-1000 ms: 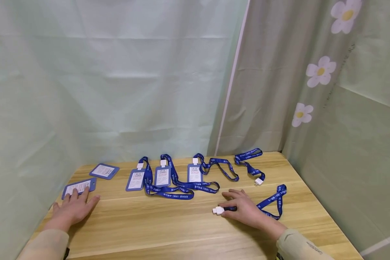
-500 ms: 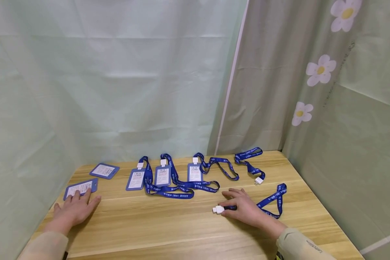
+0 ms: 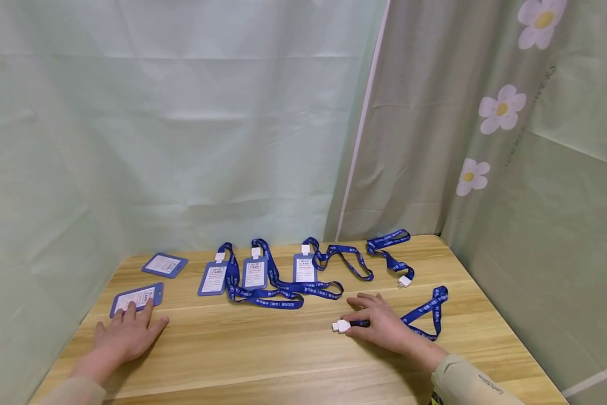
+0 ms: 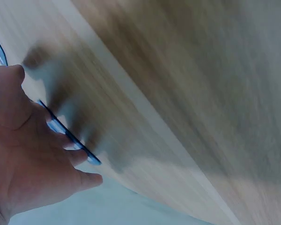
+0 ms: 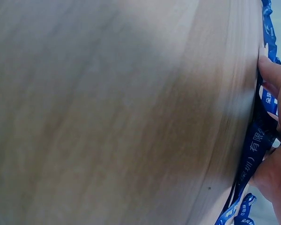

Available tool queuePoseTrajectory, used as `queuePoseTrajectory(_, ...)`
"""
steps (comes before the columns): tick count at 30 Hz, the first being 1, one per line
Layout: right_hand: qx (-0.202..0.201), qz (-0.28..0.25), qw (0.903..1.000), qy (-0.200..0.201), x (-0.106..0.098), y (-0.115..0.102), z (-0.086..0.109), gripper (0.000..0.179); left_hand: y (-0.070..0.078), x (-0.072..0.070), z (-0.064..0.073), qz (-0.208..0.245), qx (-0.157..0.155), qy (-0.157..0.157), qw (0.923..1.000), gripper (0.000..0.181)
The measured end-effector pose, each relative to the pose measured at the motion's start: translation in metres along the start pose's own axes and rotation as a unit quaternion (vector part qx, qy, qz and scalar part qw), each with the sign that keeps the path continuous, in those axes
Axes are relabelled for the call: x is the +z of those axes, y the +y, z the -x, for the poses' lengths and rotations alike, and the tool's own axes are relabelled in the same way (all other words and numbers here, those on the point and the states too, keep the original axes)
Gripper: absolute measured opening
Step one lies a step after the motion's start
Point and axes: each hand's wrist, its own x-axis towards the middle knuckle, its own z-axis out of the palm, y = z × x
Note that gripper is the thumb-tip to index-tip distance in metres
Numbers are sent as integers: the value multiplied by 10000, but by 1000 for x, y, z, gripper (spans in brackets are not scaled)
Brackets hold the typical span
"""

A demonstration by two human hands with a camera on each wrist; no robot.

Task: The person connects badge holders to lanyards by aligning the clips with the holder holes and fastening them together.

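Here, left fingers [image 3: 145, 313] spread on a rectangular badge [image 3: 138, 296]; right fingers [image 3: 360, 333] apparently pinch a ribbon-like lanyard [image 3: 423, 309].

Wooden tabletop [image 3: 242, 360], pale streaked grain. Left: near badge [image 3: 141, 293], far badge [image 3: 164, 265], both blue. Rear middle: row of three badges [image 3: 255, 277] clipped to blue lanyards [image 3: 279, 304]. Right: near lanyard [image 3: 421, 311], far lanyard [image 3: 392, 264], each white-clipped.

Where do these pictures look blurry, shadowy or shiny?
Head view: fairly crisp, with a soft pale sheen on the near part of the light-brown wooden table; left wrist view: hazy, with dark, finger-like shadows beside the bare left hand; right wrist view: wood grain smeared, but large white characters show on the flat blue fabric lanyard.
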Motion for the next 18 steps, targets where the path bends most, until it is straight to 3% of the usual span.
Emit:
queuePoseTrajectory(12,40,-6,10000,-54,0,0,1,37,28,7,15,-386,301,30,9988,100)
queuePoseTrajectory(18,132,-21,9999,-91,0,0,1,36,41,9,23,-631,367,-175,9972,99)
